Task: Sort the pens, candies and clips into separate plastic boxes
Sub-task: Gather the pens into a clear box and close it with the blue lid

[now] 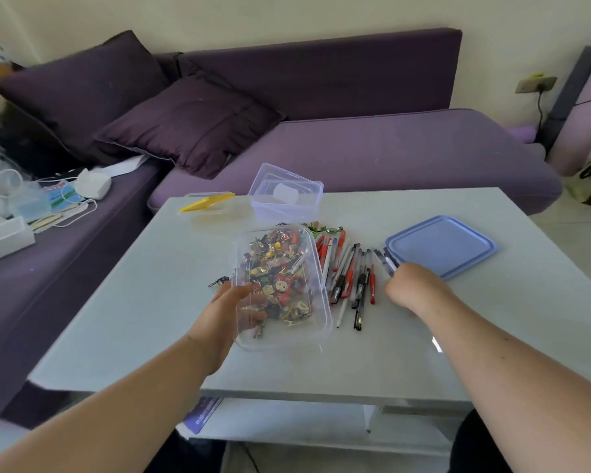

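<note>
Sorting at the table [116, 302] — candies boxed, pens loose.
Left hand [226, 312] grips the clear box [316, 302] of candies [277, 281]; pens [352, 278] lie beside it — right hand [413, 288] curls by them, grip unclear; blue lid [444, 245] beyond.

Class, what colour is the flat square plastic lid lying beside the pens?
Light blue, head view.

Before us, the pale bench [423, 363] carries scattered pens [352, 278], a blue lid [440, 245], a yellow lid [207, 202] and two clear boxes [285, 196]
</note>
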The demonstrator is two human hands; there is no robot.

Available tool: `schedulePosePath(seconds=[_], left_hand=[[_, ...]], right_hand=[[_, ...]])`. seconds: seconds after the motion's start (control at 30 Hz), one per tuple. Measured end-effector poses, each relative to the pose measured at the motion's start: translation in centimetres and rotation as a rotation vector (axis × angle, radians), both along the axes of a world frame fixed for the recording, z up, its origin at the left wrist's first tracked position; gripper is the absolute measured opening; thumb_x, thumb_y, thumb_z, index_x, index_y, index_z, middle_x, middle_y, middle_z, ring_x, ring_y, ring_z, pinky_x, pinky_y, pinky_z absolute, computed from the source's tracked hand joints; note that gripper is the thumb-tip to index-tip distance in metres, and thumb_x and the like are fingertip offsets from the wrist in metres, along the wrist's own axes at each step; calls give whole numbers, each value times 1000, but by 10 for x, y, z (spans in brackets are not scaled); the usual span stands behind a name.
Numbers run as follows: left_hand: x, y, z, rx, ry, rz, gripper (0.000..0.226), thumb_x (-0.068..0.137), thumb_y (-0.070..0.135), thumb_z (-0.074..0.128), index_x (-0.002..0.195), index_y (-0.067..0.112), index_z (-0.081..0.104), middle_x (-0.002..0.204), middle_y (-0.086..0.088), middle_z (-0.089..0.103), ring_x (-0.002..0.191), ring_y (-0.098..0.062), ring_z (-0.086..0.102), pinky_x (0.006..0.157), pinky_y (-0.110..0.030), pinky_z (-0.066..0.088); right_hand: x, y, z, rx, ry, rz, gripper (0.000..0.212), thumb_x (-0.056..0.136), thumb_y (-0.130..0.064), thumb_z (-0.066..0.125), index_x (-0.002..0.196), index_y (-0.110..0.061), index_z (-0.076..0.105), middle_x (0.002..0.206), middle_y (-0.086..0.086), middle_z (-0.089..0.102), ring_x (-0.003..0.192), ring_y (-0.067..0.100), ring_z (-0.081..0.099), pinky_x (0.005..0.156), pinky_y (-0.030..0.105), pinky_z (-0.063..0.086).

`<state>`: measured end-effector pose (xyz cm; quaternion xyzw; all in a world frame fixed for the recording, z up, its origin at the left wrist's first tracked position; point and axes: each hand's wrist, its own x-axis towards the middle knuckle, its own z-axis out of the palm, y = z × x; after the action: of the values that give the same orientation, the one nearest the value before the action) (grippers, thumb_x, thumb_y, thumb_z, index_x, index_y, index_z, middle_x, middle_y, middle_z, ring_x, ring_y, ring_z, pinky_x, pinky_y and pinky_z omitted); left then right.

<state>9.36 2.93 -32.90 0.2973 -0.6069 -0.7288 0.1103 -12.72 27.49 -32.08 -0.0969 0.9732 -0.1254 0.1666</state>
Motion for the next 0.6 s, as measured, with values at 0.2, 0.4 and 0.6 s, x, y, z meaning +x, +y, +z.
schedulePosePath(seconds=[0.2, 0.4, 0.6], left_hand=[[-8, -24, 20, 79, 192, 85, 22, 100, 22, 49, 121, 26, 55, 111, -18, 73, 81, -36, 67, 81, -48, 55], [-14, -48, 25, 67, 274, 145, 25, 97, 22, 51, 122, 24, 53, 106, -12, 76, 75, -32, 70, 65, -41, 60], [-27, -64, 18, 41, 236, 161, 32, 86, 23, 59, 118, 28, 56, 110, -14, 73, 73, -30, 68, 69, -43, 59]], right_hand=[[-5, 9, 4, -607, 107, -173, 10, 90, -26, 49, 88, -17, 52, 71, 11, 66, 62, 34, 67, 59, 41, 55], [20, -11, 18, -938, 473, -97, 28, 94, -55, 57, 85, -29, 47, 78, 10, 63, 71, 30, 67, 64, 41, 53], [24, -29, 11, -1032, 536, -51, 27, 95, -51, 62, 84, -31, 47, 78, 5, 64, 75, 21, 67, 64, 33, 49]])
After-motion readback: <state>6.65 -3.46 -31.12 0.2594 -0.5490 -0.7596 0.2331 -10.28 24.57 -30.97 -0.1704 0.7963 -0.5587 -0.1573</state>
